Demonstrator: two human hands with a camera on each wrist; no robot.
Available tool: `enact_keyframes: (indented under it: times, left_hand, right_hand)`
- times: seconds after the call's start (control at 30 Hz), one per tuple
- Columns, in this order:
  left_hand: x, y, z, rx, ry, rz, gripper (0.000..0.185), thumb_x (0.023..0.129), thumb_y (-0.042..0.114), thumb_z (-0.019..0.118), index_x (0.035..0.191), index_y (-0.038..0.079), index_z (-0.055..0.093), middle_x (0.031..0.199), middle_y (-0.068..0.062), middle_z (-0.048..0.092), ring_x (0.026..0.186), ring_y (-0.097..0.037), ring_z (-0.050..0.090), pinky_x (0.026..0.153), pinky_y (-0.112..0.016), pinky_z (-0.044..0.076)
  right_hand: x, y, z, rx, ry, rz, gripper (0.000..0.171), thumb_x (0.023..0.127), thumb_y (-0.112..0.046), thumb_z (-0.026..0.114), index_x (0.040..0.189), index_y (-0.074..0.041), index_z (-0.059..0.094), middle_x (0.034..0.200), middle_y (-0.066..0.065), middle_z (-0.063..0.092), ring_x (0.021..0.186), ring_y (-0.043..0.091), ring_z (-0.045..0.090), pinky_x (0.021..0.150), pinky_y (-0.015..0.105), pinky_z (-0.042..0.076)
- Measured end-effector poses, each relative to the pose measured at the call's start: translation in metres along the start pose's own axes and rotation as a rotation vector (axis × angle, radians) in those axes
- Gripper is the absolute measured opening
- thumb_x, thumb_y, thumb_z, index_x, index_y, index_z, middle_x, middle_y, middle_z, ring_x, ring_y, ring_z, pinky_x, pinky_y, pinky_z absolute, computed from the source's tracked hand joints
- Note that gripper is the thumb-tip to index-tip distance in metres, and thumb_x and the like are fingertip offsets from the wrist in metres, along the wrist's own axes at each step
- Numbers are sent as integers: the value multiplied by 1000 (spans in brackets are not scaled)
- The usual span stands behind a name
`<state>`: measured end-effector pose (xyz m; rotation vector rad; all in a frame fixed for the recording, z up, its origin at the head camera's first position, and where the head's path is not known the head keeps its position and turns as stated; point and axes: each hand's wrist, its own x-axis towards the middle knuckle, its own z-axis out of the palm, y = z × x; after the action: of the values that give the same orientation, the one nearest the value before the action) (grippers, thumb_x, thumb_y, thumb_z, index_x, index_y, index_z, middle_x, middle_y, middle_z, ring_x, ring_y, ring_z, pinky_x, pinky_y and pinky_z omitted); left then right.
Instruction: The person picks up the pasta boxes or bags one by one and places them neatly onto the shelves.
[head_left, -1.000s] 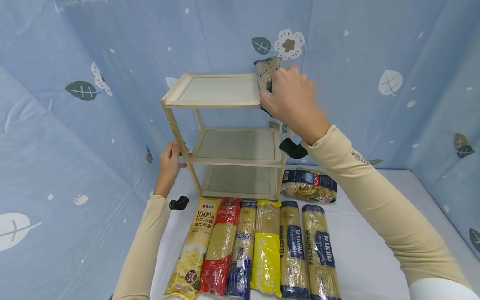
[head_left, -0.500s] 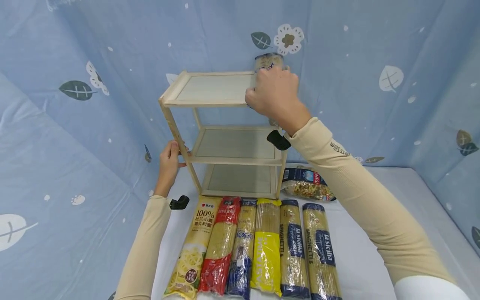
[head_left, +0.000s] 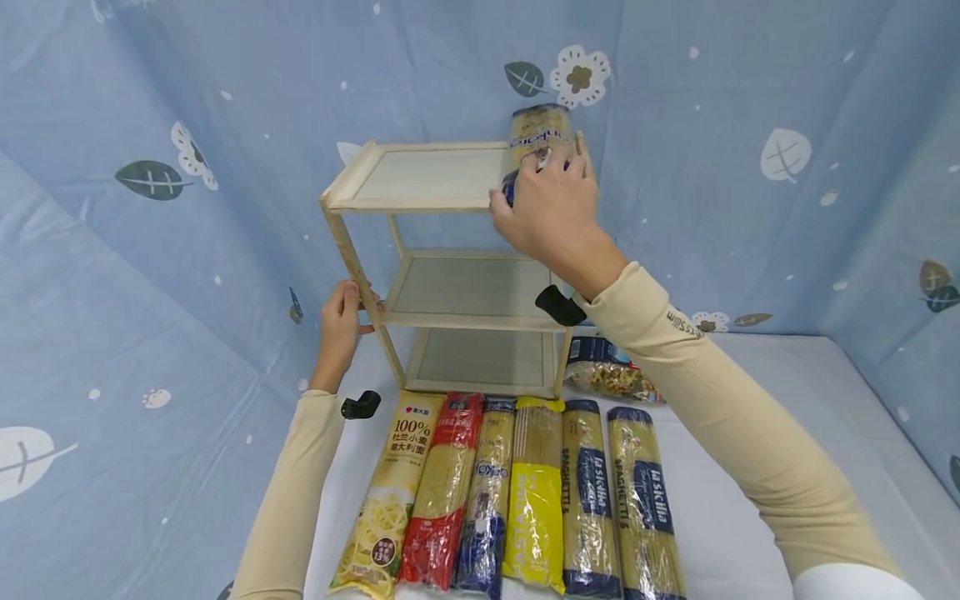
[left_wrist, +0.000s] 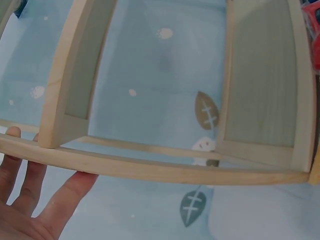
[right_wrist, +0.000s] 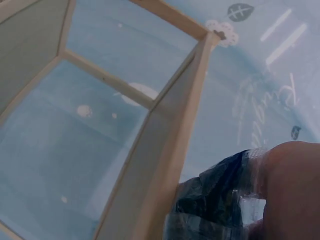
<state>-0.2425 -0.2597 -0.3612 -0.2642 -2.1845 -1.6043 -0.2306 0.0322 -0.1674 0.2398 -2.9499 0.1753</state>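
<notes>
surface: white table (head_left: pixel 750 467), blue leaf-print backdrop (head_left: pixel 187 100) | right hand (head_left: pixel 551 212) fingers curled gripping pasta bag (head_left: pixel 536 133) on three-tier wooden shelf (head_left: pixel 431 200) top | left hand (head_left: pixel 339 329) clasps front-left post

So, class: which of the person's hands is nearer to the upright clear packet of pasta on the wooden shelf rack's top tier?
Right. The right hand grips the pasta packet; the left hand holds the rack's front-left post, lower down.
</notes>
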Motion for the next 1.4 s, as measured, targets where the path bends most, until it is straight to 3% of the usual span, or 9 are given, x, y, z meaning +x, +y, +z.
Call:
enact_keyframes:
  times: [0.07,0.27,0.43,0.6,0.8,0.93,1.07,1.4]
  left_hand:
    - [-1,-1,0,1,1,1,39,104,31,32,114,0,54,106,-29,57,96,-34,58,64,-52,55]
    - [-1,-2,0,0,-8,11,38,104,31,32,114,2,55,106,-27,57,96,-33,58,65,-56,53]
    - [1,-1,0,-22,-22,24,37,104,30,31,114,3,55,107,-29,56,97,-39,57,65,-54,54]
    - [2,0,2,-36,-22,19,37,104,29,31,113,2,54,107,-30,55,97,-41,57,63,-51,55]
    - [3,0,2,-28,-7,19,36,104,29,32,114,3,55,108,-28,56,96,-39,59,65,-53,55]
    - [2,0,1,-33,-1,26,36,105,27,32,114,1,55,108,-28,56,96,-41,58,66,-57,53]
    - [2,0,0,-28,10,36,36,105,27,32,114,1,55,107,-29,56,95,-42,59,64,-54,54]
    - [5,-1,-3,-3,38,30,36,105,28,32,114,3,56,107,-28,57,95,-41,60,62,-46,56]
  right_hand:
    - [-3,2,0,19,-10,-4,73,99,-53,23,150,-1,19,150,32,14,136,51,14,110,57,17]
    - [-13,7,0,54,28,-20,77,96,-61,24,149,-5,25,151,28,19,135,50,17,101,60,33]
    - [-24,12,-3,104,36,-37,77,94,-65,22,151,-13,22,152,23,18,138,45,18,95,63,37]
    - [-39,19,-3,169,105,-88,69,95,-60,34,149,-16,32,150,21,27,133,41,31,91,65,38]
    - [-56,28,0,239,217,-150,60,95,-52,46,142,-14,44,146,19,36,131,39,37,87,67,40]
    - [-66,34,4,271,275,-180,57,94,-46,53,141,-15,45,142,17,42,123,37,46,77,61,47]
    - [-77,42,9,297,318,-210,58,92,-41,60,142,-14,45,134,16,49,104,33,57,62,49,49]
    - [-101,59,19,355,343,-240,59,90,-33,64,143,-16,43,129,17,50,80,29,56,51,38,40]
